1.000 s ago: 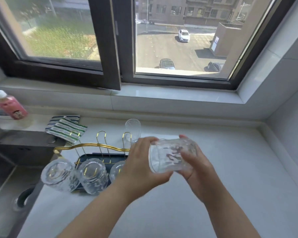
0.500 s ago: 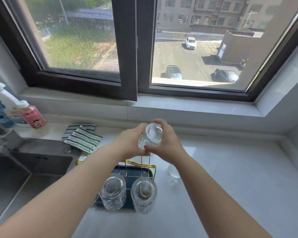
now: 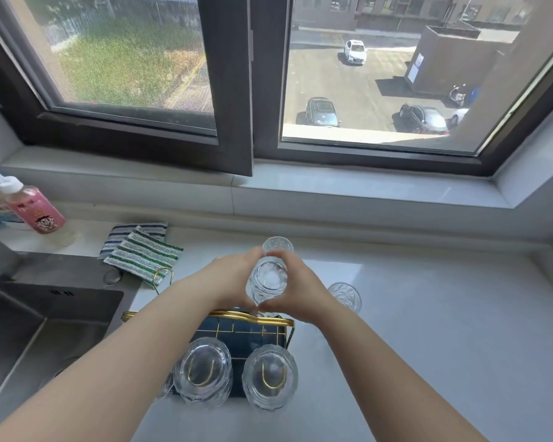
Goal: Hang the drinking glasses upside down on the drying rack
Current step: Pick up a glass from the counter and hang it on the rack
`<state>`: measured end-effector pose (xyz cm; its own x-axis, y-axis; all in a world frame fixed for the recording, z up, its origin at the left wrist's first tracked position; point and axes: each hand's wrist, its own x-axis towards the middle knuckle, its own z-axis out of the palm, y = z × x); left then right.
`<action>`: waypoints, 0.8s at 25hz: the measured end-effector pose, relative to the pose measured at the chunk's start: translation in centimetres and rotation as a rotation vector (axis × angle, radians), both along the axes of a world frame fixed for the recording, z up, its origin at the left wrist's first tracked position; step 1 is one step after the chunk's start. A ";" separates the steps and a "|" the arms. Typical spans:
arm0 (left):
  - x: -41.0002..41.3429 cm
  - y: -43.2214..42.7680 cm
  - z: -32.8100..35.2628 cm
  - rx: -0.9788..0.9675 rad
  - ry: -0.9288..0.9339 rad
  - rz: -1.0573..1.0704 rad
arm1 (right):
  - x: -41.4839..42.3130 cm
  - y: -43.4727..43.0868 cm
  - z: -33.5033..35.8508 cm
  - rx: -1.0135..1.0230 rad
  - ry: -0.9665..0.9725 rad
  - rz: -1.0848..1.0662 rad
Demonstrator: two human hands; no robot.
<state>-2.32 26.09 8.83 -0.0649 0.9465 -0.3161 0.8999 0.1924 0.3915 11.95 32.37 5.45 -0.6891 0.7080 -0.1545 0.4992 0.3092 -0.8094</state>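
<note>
Both my left hand (image 3: 233,280) and my right hand (image 3: 296,290) clasp a clear drinking glass (image 3: 268,280), base up, over the far right corner of the gold wire drying rack (image 3: 253,317). Its mouth reaches down to the rack's top rail. Two glasses hang upside down on the near pegs, one at left (image 3: 201,370) and one at right (image 3: 270,376). The edge of a third hung glass (image 3: 166,384) peeks from under my left forearm. Two more glasses stand on the counter: one behind my fingers (image 3: 277,244), one to the right (image 3: 345,296).
A steel sink (image 3: 29,330) lies to the left of the rack. Striped cloths (image 3: 141,252) lie behind it, and a pink bottle (image 3: 35,207) stands at the far left. The white counter (image 3: 444,330) stretches right to the wall. A window sill (image 3: 332,189) runs behind.
The glass went from lying sideways in both hands to base up and came down onto the rack's far right corner. My view shifted right and over the rack.
</note>
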 end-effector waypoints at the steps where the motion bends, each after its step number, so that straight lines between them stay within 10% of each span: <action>1: 0.0 0.0 -0.1 -0.009 0.035 -0.014 | -0.1 0.0 -0.2 -0.010 0.001 0.009; 20: 3.3 1.4 2.3 0.138 -0.041 -0.013 | 7.8 0.0 -0.6 -0.065 0.219 -0.172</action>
<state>1.03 27.47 11.09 -0.0419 0.9819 -0.1848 0.8845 0.1224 0.4501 19.70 32.41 4.88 -0.5814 0.8111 -0.0642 0.3508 0.1788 -0.9192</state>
